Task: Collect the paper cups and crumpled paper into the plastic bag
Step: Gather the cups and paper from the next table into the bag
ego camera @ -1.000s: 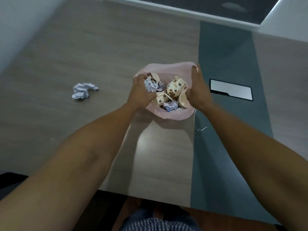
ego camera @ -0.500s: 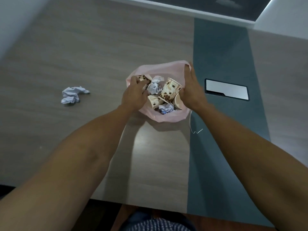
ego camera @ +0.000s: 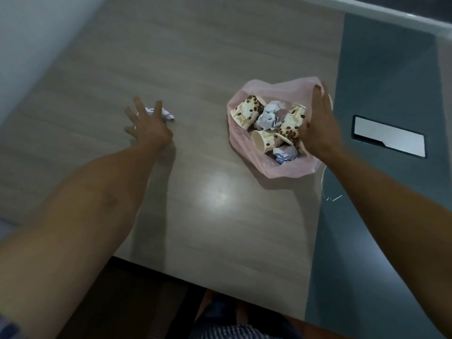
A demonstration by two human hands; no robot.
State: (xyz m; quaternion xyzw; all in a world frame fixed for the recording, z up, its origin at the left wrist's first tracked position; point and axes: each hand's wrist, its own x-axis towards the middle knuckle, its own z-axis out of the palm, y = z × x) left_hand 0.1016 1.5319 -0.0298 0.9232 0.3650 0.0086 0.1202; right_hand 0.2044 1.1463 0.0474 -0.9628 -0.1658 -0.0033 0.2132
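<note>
A pink plastic bag [ego camera: 281, 168] stands open on the wooden table [ego camera: 208, 57], right of centre. Inside lie several paper cups with a coffee-bean print [ego camera: 248, 111] and crumpled paper balls [ego camera: 270, 116]. My right hand [ego camera: 318, 126] holds the bag's right rim, fingers pointing away from me. My left hand [ego camera: 146, 126] hovers with spread fingers over a loose ball of crumpled paper [ego camera: 166, 114] on the table left of the bag; the hand hides most of that paper.
A grey-green strip [ego camera: 367, 167] runs down the table's right part, with a white rectangular plate [ego camera: 389, 137] set into it. A thin white thread [ego camera: 327, 192] lies beside the bag. The table's near edge is close to my body.
My left hand left the bag's left rim and swung left to the loose crumpled paper. My view turned left, so the bag now sits further right. My right hand stays on the rim.
</note>
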